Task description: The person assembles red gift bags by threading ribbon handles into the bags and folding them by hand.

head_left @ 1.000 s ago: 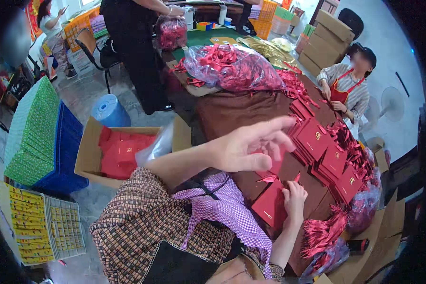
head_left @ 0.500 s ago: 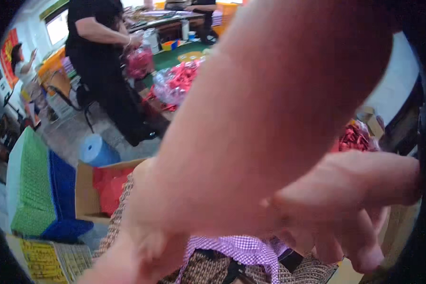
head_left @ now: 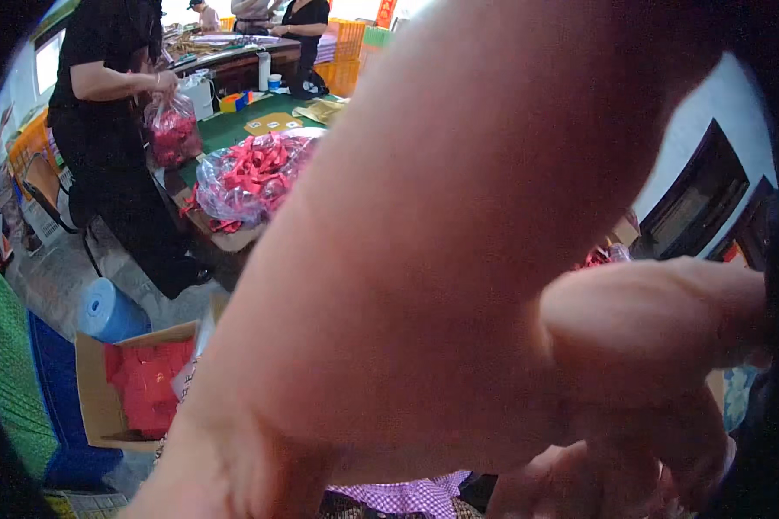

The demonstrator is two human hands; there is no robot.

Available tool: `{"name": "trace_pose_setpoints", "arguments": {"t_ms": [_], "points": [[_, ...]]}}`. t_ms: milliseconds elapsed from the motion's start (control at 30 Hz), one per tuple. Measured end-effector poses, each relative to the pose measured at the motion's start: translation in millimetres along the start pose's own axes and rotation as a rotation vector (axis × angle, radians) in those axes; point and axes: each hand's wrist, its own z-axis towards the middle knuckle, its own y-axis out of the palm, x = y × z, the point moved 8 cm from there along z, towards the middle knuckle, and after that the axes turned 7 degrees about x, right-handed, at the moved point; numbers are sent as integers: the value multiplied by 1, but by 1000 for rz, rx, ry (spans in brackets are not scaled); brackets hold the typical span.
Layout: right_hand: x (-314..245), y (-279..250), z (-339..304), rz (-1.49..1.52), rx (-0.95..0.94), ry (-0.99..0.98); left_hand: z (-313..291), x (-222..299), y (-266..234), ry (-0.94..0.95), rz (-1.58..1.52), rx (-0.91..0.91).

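Note:
My left hand (head_left: 389, 285) comes up from the lower left and fills the middle, very close and blurred. Its fingers run out of sight at the dark upper right, so whether it holds anything is hidden. At the right, partly behind it, my right hand (head_left: 640, 337) shows with bent, blurred fingers. One digit points toward the right rim and others hang lower down; anything in their grasp is hidden. Below both hands lies purple-and-white checked cloth (head_left: 407, 495), over brown patterned fabric.
On the left stand an open cardboard box (head_left: 104, 415) with red pieces (head_left: 151, 381), a blue roll (head_left: 112, 310) and green fabric (head_left: 13, 372). A person in black (head_left: 104, 130) holds a clear bag (head_left: 173, 130) beside a green table (head_left: 234, 121), where red ribbons (head_left: 260, 169) are heaped.
The view has turned right and up, so the box, roll and person now sit farther left. My left hand still fills the middle. Less of the checked cloth shows.

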Motion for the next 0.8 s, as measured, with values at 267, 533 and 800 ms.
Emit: {"name": "trace_pose_setpoints", "arguments": {"t_ms": [267,533,800], "points": [[-2,3,15,-96,207,-320,-24,-14,-2,18,-156,137],[4,-1,17,-31,159,-599,-33,-26,-2,18,-309,207],[21,15,-28,-15,106,-733,-41,-59,11,-38,-434,325]]}}
